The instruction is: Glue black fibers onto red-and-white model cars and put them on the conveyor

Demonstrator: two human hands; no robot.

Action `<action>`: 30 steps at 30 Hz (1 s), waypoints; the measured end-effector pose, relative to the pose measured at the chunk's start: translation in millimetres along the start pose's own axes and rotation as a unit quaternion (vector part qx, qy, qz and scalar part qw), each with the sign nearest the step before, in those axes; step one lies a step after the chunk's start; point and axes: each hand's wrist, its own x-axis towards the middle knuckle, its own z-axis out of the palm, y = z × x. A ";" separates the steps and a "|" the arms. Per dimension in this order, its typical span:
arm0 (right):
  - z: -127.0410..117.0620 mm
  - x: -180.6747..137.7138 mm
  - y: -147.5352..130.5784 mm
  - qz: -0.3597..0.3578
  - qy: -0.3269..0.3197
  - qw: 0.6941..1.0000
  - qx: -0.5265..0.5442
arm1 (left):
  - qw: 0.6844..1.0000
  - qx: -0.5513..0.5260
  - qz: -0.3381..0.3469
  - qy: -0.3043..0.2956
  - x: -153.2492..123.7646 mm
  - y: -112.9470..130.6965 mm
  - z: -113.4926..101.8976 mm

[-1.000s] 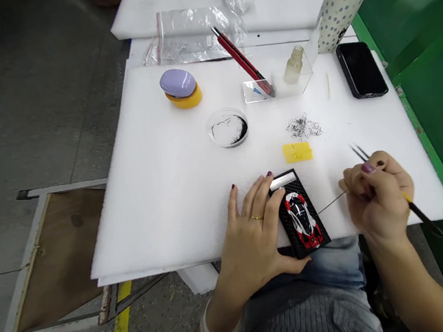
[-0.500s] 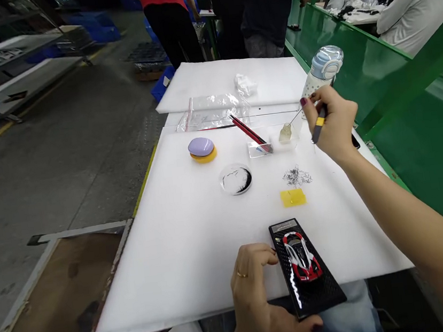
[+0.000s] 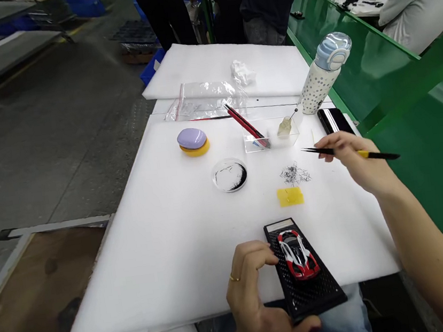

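My left hand [image 3: 253, 296] grips the left edge of a black display base [image 3: 315, 292] at the table's front edge. On that base sits a red and white model car [image 3: 298, 256]. My right hand [image 3: 360, 162] is closed around black and yellow tweezers [image 3: 377, 155], their tips pointing left above the table. Just left of and below those tips lies a pile of fine black slivers [image 3: 294, 174], with a yellow piece [image 3: 290, 196] in front of it. A round clear dish [image 3: 229, 175] with black bits lies further left.
A clear tray [image 3: 270, 141] holds a small glue-like bottle [image 3: 284, 127] with a thin stick and a red pen-like tool [image 3: 246, 125]. Behind are a spotted water bottle [image 3: 321, 78], a phone [image 3: 335, 121], a plastic bag [image 3: 209, 100] and a purple and yellow oval case [image 3: 193, 141]. People stand beyond.
My right hand has come down and away from the stick at the small bottle; the stick now rests in it. The tweezers have swung to lie nearly level, tips left. The view has shifted slightly.
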 end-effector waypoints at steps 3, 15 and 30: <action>7.9 -3.9 9.8 0.049 -0.031 0.998 -0.012 | 1.000 -0.015 -0.002 0.004 -3.7 -2.5 1.8; 31.1 -19.1 18.1 0.104 0.036 0.994 -0.030 | 0.999 -0.034 -0.033 0.026 -4.2 0.2 5.4; 44.5 -15.5 22.7 0.120 0.098 0.983 -0.103 | 0.999 -0.026 -0.021 0.018 0.4 0.6 4.0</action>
